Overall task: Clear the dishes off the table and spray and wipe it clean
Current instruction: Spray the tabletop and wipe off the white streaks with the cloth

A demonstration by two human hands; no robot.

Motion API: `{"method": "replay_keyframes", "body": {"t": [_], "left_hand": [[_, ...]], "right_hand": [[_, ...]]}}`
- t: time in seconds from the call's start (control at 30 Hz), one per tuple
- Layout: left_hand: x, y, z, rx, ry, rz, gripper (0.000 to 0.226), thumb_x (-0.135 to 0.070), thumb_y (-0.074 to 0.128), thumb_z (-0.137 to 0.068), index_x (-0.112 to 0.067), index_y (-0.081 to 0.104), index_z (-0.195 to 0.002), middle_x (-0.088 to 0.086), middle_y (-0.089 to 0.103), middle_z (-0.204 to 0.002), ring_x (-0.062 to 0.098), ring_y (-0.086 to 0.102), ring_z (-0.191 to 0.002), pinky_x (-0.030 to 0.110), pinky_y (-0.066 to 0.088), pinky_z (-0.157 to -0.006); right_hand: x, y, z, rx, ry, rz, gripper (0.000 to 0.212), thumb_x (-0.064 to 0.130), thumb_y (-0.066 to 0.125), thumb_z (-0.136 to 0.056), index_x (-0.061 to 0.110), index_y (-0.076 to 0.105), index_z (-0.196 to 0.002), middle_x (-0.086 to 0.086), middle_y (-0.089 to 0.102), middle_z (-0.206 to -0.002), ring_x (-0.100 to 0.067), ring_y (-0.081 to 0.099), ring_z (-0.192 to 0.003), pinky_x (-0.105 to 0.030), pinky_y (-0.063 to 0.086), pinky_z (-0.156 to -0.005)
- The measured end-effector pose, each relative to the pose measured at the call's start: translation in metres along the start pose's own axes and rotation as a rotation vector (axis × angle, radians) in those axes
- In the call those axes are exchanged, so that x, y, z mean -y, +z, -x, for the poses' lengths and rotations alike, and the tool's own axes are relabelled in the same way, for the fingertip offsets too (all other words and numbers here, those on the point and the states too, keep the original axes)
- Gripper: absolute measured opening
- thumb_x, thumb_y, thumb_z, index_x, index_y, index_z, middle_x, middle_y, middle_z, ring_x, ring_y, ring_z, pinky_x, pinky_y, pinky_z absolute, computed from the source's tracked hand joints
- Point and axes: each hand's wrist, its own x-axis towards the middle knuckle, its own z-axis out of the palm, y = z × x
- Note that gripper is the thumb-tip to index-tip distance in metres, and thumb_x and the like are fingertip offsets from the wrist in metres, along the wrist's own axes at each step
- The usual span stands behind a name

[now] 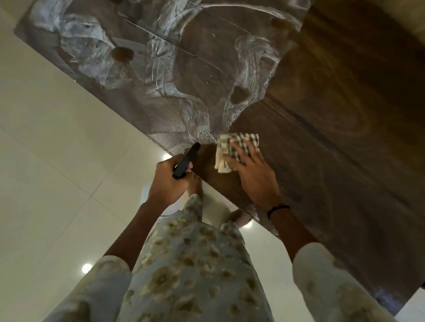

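A dark wooden table (345,134) fills the upper right of the head view. Its left half is covered with white foamy smears (163,58); its right half looks bare and dark. My right hand (253,173) lies flat on a folded checked cloth (232,149), pressing it onto the table near the front edge, beside the foam's border. My left hand (166,180) grips a black spray head (186,160) at the table's edge; the bottle below it is hidden. No dishes show on the table.
Pale glossy floor tiles (44,175) spread to the left and below, with ceiling-light reflections. My patterned dress and feet stand close against the table's front edge. A dark band circles my right wrist.
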Motion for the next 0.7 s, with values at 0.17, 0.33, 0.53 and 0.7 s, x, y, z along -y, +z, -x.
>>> {"method": "replay_keyframes", "body": {"t": [0.17, 0.33, 0.53, 0.7], "left_hand": [[-0.012, -0.007, -0.008, 0.004, 0.01, 0.005, 0.018, 0.015, 0.053, -0.074, 0.0, 0.062, -0.078, 0.017, 0.058, -0.068, 0.007, 0.039, -0.05, 0.011, 0.031, -0.053], [-0.017, -0.015, -0.013, -0.014, -0.01, -0.021, 0.013, 0.012, 0.057, -0.07, 0.0, 0.059, -0.073, -0.002, 0.042, -0.05, 0.008, 0.031, -0.042, 0.012, 0.024, -0.044], [-0.014, -0.025, -0.02, 0.024, -0.003, -0.015, 0.017, 0.013, 0.055, -0.075, 0.0, 0.064, -0.081, 0.007, 0.058, -0.069, 0.004, 0.048, -0.05, 0.006, 0.036, -0.054], [-0.008, -0.033, -0.029, 0.017, 0.024, -0.049, 0.018, 0.01, 0.056, -0.075, -0.007, 0.064, -0.079, 0.008, 0.062, -0.071, 0.008, 0.047, -0.053, 0.008, 0.036, -0.056]], "right_hand": [[0.058, 0.007, -0.054, -0.042, 0.074, -0.035, 0.066, -0.001, 0.058, -0.081, 0.026, 0.046, -0.14, -0.002, 0.03, -0.156, -0.034, 0.015, -0.146, -0.045, 0.03, -0.114], [0.086, 0.019, -0.032, -0.043, -0.149, -0.023, 0.05, 0.008, 0.051, -0.086, 0.024, 0.055, -0.134, -0.006, 0.046, -0.146, -0.033, 0.033, -0.141, -0.045, 0.032, -0.113], [0.032, 0.008, -0.006, -0.027, -0.111, -0.035, 0.049, 0.014, 0.032, -0.094, 0.033, 0.054, -0.133, 0.001, 0.036, -0.154, -0.029, 0.023, -0.145, -0.044, 0.03, -0.115], [0.055, 0.006, -0.068, -0.063, 0.124, -0.044, 0.061, 0.0, 0.046, -0.085, 0.032, 0.049, -0.136, 0.001, 0.027, -0.157, -0.031, 0.013, -0.147, -0.046, 0.025, -0.116]]}}
